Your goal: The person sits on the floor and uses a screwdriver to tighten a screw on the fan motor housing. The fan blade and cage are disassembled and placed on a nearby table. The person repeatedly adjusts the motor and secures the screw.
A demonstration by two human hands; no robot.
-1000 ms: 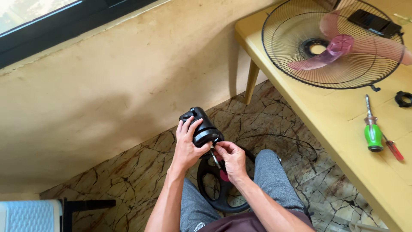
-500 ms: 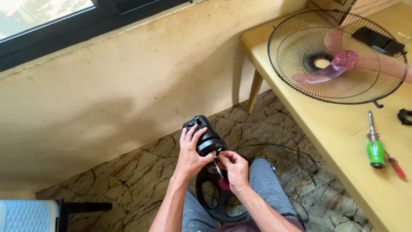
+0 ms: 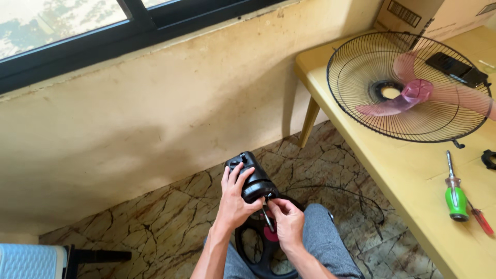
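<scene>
- Fan motor housing (image 3: 251, 178), black and rounded, sits over my lap, just above my knees, with my left hand (image 3: 233, 204) wrapped around its near side, fingers spread up over the top.
- My right hand (image 3: 287, 223) is pinched narrow around a small screwdriver (image 3: 267, 214), whose thin shaft points up into the underside of the housing, right beside my left thumb.
- Under both hands lies a black ring-shaped fan part (image 3: 258, 253) with a pink spot on it, resting on my grey trousers.
- I judge the tip could slip out of the screw and jab my left thumb, because the two sit so close and the housing is only steadied by one hand.
- A loosened screw could drop past my knees onto the marbled floor (image 3: 155, 227), where the veined pattern would hide it.
- A black power cord (image 3: 341, 194) loops on the floor just beyond my right hand; a tug on the housing might snag it.
- Far to the right of my right hand, on the yellow table (image 3: 392, 175), lie a green-handled screwdriver (image 3: 455, 199), a red-handled one (image 3: 481, 219) and a wire fan guard (image 3: 408, 85) with pink blades (image 3: 408, 95).
</scene>
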